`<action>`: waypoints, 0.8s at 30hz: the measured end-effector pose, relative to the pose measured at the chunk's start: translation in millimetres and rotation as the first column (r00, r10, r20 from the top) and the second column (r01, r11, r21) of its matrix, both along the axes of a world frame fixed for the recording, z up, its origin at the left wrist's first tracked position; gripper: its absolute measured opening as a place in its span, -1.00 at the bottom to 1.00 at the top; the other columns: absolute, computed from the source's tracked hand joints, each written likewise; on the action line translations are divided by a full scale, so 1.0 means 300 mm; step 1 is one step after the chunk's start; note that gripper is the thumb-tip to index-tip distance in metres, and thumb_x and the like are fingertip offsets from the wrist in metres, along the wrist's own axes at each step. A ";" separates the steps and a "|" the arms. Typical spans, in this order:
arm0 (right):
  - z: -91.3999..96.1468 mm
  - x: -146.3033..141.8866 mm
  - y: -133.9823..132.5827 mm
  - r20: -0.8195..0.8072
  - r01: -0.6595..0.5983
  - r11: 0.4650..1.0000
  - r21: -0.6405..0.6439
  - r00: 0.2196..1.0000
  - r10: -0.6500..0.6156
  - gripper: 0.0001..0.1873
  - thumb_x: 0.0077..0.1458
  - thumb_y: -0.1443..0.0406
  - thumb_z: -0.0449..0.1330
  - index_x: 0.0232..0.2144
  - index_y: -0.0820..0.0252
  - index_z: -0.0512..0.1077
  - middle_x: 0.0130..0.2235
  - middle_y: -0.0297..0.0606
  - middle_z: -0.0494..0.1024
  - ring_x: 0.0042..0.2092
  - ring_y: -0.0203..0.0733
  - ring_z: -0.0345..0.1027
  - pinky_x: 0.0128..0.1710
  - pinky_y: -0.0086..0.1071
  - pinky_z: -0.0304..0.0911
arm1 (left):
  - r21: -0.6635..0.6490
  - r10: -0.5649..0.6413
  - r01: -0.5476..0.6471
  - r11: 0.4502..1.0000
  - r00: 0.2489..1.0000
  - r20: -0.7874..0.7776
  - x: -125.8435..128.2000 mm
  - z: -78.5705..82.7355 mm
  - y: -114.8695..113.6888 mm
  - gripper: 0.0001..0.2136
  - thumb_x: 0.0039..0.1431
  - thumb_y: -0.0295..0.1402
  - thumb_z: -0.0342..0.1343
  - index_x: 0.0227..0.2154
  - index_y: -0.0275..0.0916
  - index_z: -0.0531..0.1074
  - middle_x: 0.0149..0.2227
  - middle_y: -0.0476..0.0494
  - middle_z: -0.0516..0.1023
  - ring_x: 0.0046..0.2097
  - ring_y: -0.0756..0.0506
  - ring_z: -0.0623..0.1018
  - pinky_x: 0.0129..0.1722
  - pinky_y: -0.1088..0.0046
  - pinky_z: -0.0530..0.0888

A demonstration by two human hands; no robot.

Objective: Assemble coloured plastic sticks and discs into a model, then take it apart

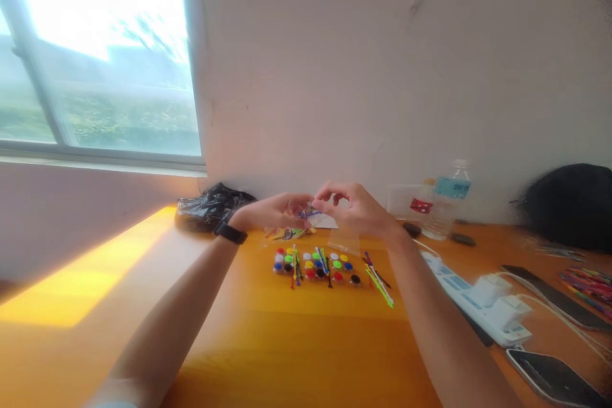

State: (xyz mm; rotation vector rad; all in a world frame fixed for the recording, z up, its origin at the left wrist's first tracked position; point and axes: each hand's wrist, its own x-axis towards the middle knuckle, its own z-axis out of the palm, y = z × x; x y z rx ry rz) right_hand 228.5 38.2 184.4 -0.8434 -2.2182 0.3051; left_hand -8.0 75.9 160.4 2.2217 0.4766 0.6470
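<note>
My left hand point(277, 211), with a black band on its wrist, is raised over the far part of the wooden table. Its fingers stretch toward my right hand, with the thumb apart below them. My right hand point(351, 205) is closed in a pinch, its thumb and forefinger tips close to the left fingertips. Whatever lies in the pinch is too small to make out. Nearer to me are small round pots point(310, 273) with coloured tops, in several colours. Thin coloured sticks lie in bunches, including a green stick point(381, 288) at the right end.
A black plastic bag point(210, 204) sits at the back left, below the window. Clear bottles point(452, 194) stand by the wall. On the right are a white power strip point(478, 303) with plugs and cables, a phone point(557, 376) and a dark bulky object point(568, 207).
</note>
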 end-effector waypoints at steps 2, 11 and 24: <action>0.014 0.004 -0.015 0.022 0.011 0.997 0.075 1.000 -0.012 -0.78 0.18 0.08 0.30 -0.33 0.08 0.61 -0.15 -0.24 0.59 -0.11 -0.11 0.39 -0.12 -0.28 0.24 | 0.017 0.050 -0.051 0.999 0.998 0.022 0.007 0.004 -0.008 -0.52 0.24 -0.13 0.27 0.15 -0.21 0.43 -0.14 -0.18 0.55 -0.26 -0.05 0.52 -0.37 0.48 0.46; 0.060 0.033 -0.068 -0.005 -0.110 0.990 0.092 0.994 0.111 -0.92 0.13 0.29 0.27 -0.41 0.10 0.53 -0.11 -0.23 0.53 -0.02 -0.04 0.38 -0.01 -0.19 0.25 | -0.231 -0.190 0.252 0.940 0.947 0.258 0.004 -0.007 0.001 -0.09 0.10 -0.07 0.40 0.43 -0.07 0.08 0.12 -0.36 0.51 0.11 -0.28 0.53 -0.03 0.24 0.51; 0.075 0.086 -0.084 0.143 -0.327 0.919 -0.221 0.921 0.363 -0.93 0.11 0.29 0.34 -0.35 0.09 0.65 -0.04 -0.19 0.56 -0.01 -0.06 0.46 0.08 -0.18 0.31 | -0.055 -0.269 0.264 0.963 0.949 -0.162 0.012 0.019 -0.013 -0.74 0.23 -0.23 0.32 -0.07 -0.20 0.61 -0.12 -0.19 0.67 -0.12 -0.14 0.63 -0.08 0.35 0.54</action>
